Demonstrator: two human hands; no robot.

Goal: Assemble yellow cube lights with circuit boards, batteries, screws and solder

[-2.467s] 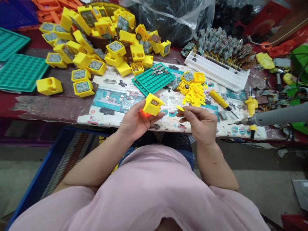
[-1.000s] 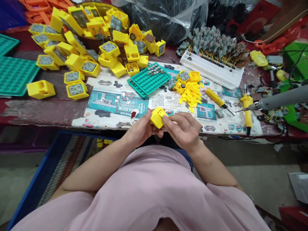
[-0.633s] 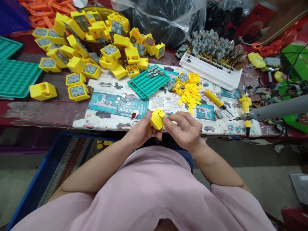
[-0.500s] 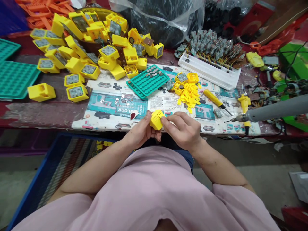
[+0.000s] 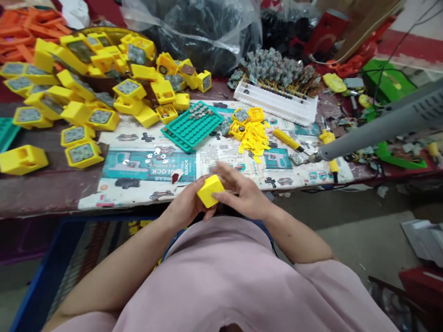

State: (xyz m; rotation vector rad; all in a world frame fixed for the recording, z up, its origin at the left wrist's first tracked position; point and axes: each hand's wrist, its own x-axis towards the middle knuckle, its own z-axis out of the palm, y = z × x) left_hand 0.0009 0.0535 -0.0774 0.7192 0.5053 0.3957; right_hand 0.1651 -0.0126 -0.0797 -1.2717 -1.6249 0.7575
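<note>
Just off the table's front edge, my left hand (image 5: 188, 203) is wrapped round a yellow plastic box (image 5: 210, 191), with a plain face turned up. My right hand (image 5: 238, 191) touches the box's right side with its thumb, while its fingers are spread apart above. Beyond the hands lie a pile of small yellow plastic pieces (image 5: 255, 138) and a teal tray (image 5: 194, 131) with round metal cells in it. A yellow-handled screwdriver (image 5: 287, 139) rests to the right of the pile.
Many yellow boxes with grey parts (image 5: 83, 154) are heaped at the left. A white rack (image 5: 277, 105) of circuit boards stands behind. From the right, a grey electric screwdriver (image 5: 367, 127) reaches over the table. A blue crate (image 5: 51, 258) is below at the left.
The view has shifted, moving the table's contents left. The box has been turned, so its perforated face no longer shows. My right hand's fingers have opened away from it.
</note>
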